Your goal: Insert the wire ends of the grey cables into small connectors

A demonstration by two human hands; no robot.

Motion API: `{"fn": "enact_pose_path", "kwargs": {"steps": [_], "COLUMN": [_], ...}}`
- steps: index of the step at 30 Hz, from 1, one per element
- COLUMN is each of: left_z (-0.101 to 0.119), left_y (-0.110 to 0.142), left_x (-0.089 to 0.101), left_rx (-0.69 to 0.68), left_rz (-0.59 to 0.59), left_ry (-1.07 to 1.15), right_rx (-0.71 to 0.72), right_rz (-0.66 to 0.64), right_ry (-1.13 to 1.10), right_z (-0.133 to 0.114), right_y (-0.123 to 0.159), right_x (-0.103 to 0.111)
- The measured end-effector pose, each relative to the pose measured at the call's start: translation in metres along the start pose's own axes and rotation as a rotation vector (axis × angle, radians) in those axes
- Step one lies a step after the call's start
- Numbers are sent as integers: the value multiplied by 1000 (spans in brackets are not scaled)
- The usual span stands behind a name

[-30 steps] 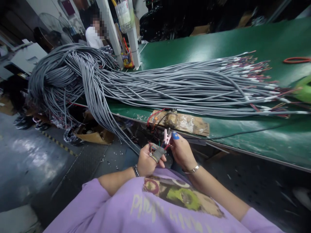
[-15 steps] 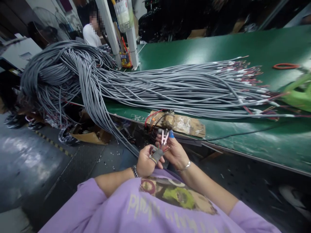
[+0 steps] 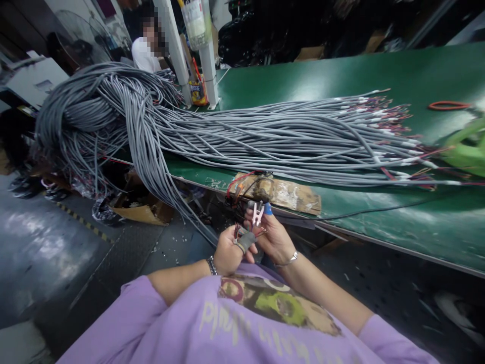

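Note:
Both my hands are close together in front of my shirt, below the table's front edge. My left hand is closed around thin dark and red wires; a grey wrapping covers what looks like its thumb. My right hand meets it from the right, closed on a small pale pink clip-like tool with two prongs. A blue cover sits on one of its digits. Thin wire ends stick out between the hands. Fingers partly hide how the wires are held.
Many grey cables with white-banded ends lie along the green table and hang off its left side. A worn wooden board lies at the front edge. Behind are a post and a person; an open carton is below.
The whole view has shifted slightly to the right. My hands keep nearly the same pose, with only a small shift of the fingers and wires.

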State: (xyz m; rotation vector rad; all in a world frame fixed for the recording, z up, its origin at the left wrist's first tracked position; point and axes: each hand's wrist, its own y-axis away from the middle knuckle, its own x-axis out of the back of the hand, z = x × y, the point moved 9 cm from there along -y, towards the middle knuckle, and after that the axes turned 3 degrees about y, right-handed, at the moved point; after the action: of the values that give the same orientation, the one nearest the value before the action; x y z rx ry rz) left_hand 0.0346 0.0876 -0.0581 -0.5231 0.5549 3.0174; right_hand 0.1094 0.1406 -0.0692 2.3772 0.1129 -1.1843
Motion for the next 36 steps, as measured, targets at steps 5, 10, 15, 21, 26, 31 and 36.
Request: {"fn": "enact_pose_path", "kwargs": {"steps": [5, 10, 15, 21, 26, 31, 36], "left_z": [1, 3, -1, 0, 2, 2, 0], "left_y": [1, 2, 1, 3, 3, 3, 2], "left_x": [-7, -9, -7, -8, -7, -8, -9], "left_rx": [57, 74, 106, 128, 80, 34, 8], "left_rz": [-7, -9, 23, 37, 10, -30, -81], "left_ry": [26, 63, 74, 112, 162, 188, 213], "right_rx": [2, 9, 22, -4, -13, -51, -57], "right_rz": [-9, 2, 5, 24, 3, -59, -142], "right_ry": [1, 26, 51, 30, 17, -7, -22], "right_z": [-1, -2, -2, 2, 4, 8, 8], "right_y": [0, 0, -1, 0, -1, 0, 1], "right_x": [-2, -1, 2, 2, 2, 0, -5]}}
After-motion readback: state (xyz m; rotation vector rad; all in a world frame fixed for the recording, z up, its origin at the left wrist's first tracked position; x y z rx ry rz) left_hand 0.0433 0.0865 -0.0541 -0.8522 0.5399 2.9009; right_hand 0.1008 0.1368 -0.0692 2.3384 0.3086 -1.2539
